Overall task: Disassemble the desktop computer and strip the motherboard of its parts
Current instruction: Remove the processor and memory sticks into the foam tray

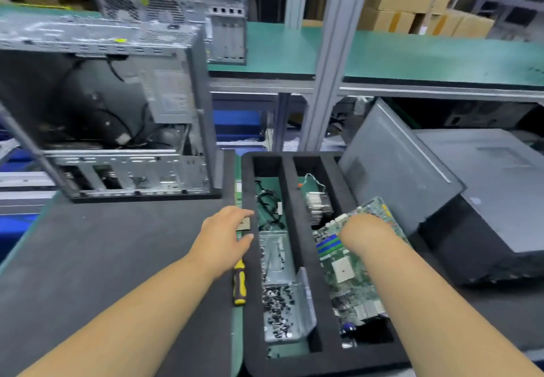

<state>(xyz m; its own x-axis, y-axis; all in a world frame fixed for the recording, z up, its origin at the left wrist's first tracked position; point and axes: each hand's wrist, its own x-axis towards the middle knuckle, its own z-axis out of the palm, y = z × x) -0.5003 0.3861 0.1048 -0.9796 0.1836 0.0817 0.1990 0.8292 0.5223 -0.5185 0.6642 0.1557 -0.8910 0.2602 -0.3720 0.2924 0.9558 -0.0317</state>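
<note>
Two towers on the dark mat [103, 259]: an opened computer case [117, 111] standing at the far left corner, open side toward the camera, cables and a drive cage showing inside; a closed black case [485, 200] lying on its side along the right edge, a loose grey side panel [394, 164] leaning on it. Behind, on a green shelf [412, 55], a second bare metal chassis [176, 8]. Between the cases, a black foam tray [303, 229] with two long slots running away from the camera. In the right slot, the motherboard [347, 273], tilted, long axis along the slot, far end raised and pointing up-right toward the side panel, near end down in the slot. Beyond it in the same slot, a finned heatsink [316, 206] with thin wires. In the left slot, a clear plastic box [282, 300] of dark screws at the near end, a tangle of black cables [269, 209] at the far end. Right hand [362, 229] at the board's far part, fingers hidden behind wrist and board, so grip not discernible. Left hand [226, 235] at the tray's left rim, fingers and thumb pinched on a small square chip [245, 224]. Under that hand, just beside the rim, a yellow-and-black screwdriver [239, 284], handle toward the camera.
</note>
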